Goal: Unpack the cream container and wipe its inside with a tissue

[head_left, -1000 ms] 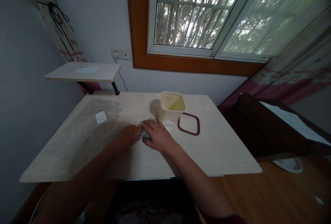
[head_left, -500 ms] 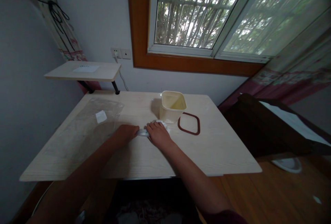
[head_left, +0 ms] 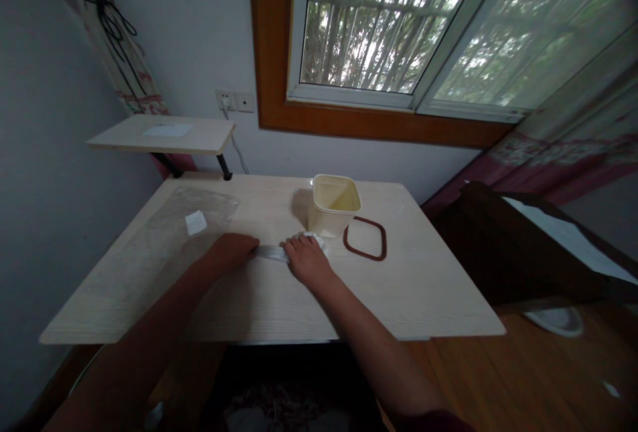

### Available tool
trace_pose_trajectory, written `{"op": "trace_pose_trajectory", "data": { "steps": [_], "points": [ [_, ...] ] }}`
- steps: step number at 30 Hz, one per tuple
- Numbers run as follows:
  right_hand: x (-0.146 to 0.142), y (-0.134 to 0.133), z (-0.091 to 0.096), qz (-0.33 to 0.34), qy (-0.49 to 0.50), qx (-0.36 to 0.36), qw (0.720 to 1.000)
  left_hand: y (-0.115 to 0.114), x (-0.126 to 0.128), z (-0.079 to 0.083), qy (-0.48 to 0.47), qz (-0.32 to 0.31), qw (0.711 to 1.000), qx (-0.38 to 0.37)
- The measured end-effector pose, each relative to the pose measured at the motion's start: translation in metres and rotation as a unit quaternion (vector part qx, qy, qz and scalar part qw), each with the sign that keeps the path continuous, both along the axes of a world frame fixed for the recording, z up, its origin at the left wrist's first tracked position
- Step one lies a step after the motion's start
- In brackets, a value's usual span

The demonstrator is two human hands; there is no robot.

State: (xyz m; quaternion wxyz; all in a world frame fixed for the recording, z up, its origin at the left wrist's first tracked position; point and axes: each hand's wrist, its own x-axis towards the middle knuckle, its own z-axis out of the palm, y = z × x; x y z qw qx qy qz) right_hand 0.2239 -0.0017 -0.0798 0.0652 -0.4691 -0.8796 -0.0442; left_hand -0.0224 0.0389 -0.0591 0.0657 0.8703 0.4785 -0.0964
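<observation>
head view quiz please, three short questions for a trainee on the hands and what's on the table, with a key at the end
1. Multiple choice: what stretches between the left hand and the right hand?
A) a black cord
B) clear plastic
C) a wooden stick

2. True or false: the cream tub stands with its top open.

3. Fill in the missing word: in the picture, the reddish-brown ring lies to the ____ of the tub.

Key: 1. B; 2. True; 3. right
</observation>
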Motion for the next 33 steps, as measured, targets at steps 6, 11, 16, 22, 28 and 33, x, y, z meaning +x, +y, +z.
{"op": "trace_pose_trajectory", "data": {
  "steps": [6, 11, 16, 22, 28, 33],
  "points": [
    [0.001, 0.0, -0.003, -0.006, 0.0, 0.002, 1.0, 0.002, -0.011, 0.014, 0.01, -0.004, 1.0, 0.021],
    [0.001, 0.0, -0.003, -0.009, 0.008, 0.005, 1.0, 0.005, -0.027, 0.017, 0.01, -0.012, 0.998, 0.053],
    [0.001, -0.001, -0.004, -0.007, 0.012, 0.004, 1.0, 0.014, -0.05, 0.008, 0.006, -0.024, 0.993, 0.114],
    [0.001, -0.001, -0.004, -0.013, 0.021, -0.003, 1.0, 0.024, -0.073, 0.008, 0.0, -0.021, 0.985, 0.172],
    [0.0, -0.002, -0.003, -0.028, 0.02, -0.017, 0.999, 0.029, -0.103, 0.024, -0.017, 0.037, 0.972, 0.233],
    [-0.001, -0.003, -0.001, -0.03, 0.021, -0.019, 0.999, 0.019, -0.102, 0.043, -0.133, 0.095, 0.936, 0.311]
  ]
}}
